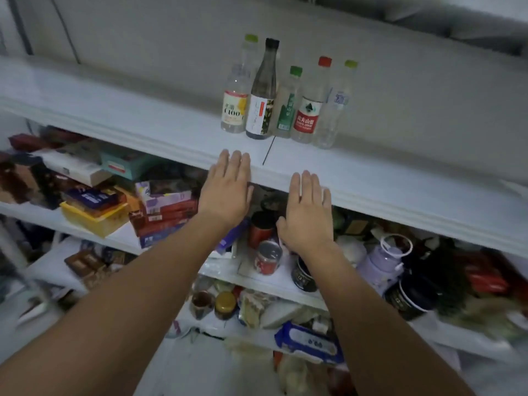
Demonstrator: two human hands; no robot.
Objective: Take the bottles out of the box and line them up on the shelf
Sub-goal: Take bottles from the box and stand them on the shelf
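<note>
Several bottles stand upright in a row on the white top shelf [143, 121], against the wall. From the left: a clear bottle with a yellow label [235, 107], a dark glass bottle with a black cap [262, 104], a green-capped bottle [288, 110], a red-label bottle [309, 110] and a clear bottle with a lime cap [334, 110]. My left hand [227, 187] and my right hand [307, 212] are held flat with straight fingers at the shelf's front edge, below the bottles, holding nothing. No box is in view.
The lower shelves are crowded: stacked cartons and a yellow box [94, 215] at the left, cans [267, 257] and dark jars [304, 275] in the middle, a lilac flask [383, 261] at the right. A wet-wipes pack [310, 342] lies lower down.
</note>
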